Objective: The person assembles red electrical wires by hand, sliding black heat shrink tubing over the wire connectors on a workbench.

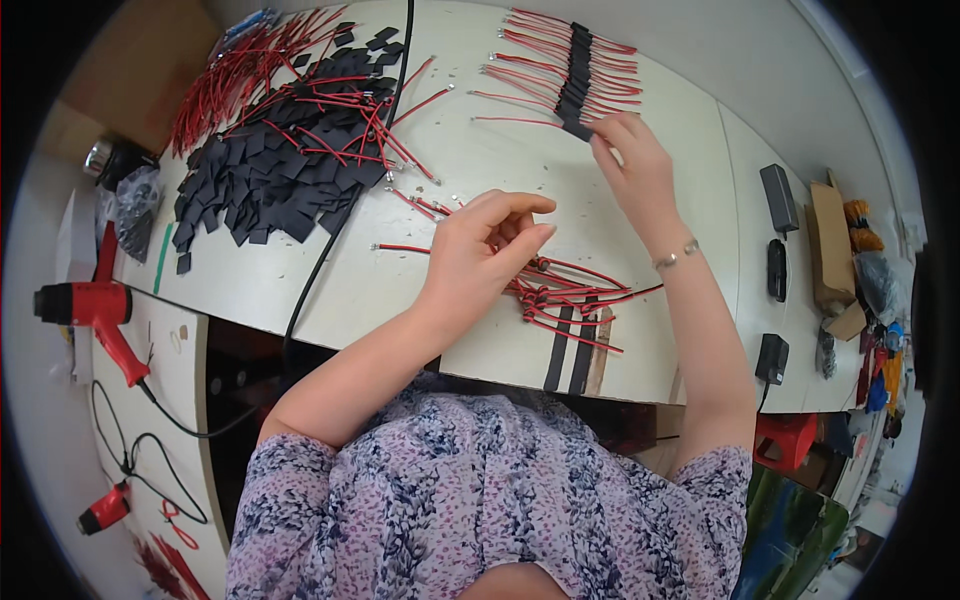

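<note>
My right hand [637, 172] reaches to the near end of a row of flat black sleeves [577, 75], each with red wires sticking out on both sides. Its thumb and index finger pinch the edge of the nearest black sleeve [577, 130], which lies on the table. Lower and to the left, my left hand [485, 245] hovers with curled fingers; thumb and index tips are apart, and nothing shows between them. Beneath and beside it lies a loose bunch of red wires [560, 295] with small metal ends.
At the left of the white table [690, 130] lie a heap of black sleeves [270, 185] and a pile of red wires [215, 100]. A black cable [325, 250] crosses beside them. Red heat guns [100, 305] are at far left. Black adapters [778, 198] and a cardboard box [832, 245] stand right.
</note>
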The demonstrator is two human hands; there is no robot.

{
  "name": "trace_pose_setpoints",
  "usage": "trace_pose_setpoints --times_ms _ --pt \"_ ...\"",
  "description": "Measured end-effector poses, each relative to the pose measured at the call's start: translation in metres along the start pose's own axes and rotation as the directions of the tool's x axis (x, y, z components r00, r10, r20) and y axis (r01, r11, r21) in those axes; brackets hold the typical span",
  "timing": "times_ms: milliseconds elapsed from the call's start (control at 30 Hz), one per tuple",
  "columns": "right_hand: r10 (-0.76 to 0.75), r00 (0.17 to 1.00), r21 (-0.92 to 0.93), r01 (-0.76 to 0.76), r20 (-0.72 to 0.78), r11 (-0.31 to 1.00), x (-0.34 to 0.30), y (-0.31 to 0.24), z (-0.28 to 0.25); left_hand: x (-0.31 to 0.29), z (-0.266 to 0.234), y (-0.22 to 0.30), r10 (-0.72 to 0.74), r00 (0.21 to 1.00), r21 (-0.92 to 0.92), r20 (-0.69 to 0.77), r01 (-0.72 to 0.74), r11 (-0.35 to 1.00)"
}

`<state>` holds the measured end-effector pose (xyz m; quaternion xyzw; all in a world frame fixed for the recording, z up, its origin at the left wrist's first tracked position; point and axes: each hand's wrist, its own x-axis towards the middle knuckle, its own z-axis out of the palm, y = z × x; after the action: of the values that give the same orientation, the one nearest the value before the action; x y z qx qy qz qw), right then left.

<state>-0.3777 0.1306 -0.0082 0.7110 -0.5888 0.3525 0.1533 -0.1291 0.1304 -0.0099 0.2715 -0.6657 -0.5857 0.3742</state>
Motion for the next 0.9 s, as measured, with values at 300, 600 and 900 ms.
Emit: trace_pose_setpoints --times_ms 300,600,900 --pt "-0.023 0.997 -0.334 0.045 0.069 0.942 0.005 0.020 0.010 0.006 -0.001 -0.003 -0.010 0.994 -0.073 -0.106 0.002 0.997" --pt "0.191 0.769 0.130 -0.334 0.610 0.934 -0.050 -0.084 -0.045 0.008 0.000 -0.005 0.008 0.988 -0.160 -0.157 -0.033 0.986" --pt "0.265 0.846 0.248 -0.410 0.463 0.878 -0.029 -0.108 -0.086 -0.006 -0.015 0.002 0.115 0.971 -0.072 -0.208 -0.132 0.989"
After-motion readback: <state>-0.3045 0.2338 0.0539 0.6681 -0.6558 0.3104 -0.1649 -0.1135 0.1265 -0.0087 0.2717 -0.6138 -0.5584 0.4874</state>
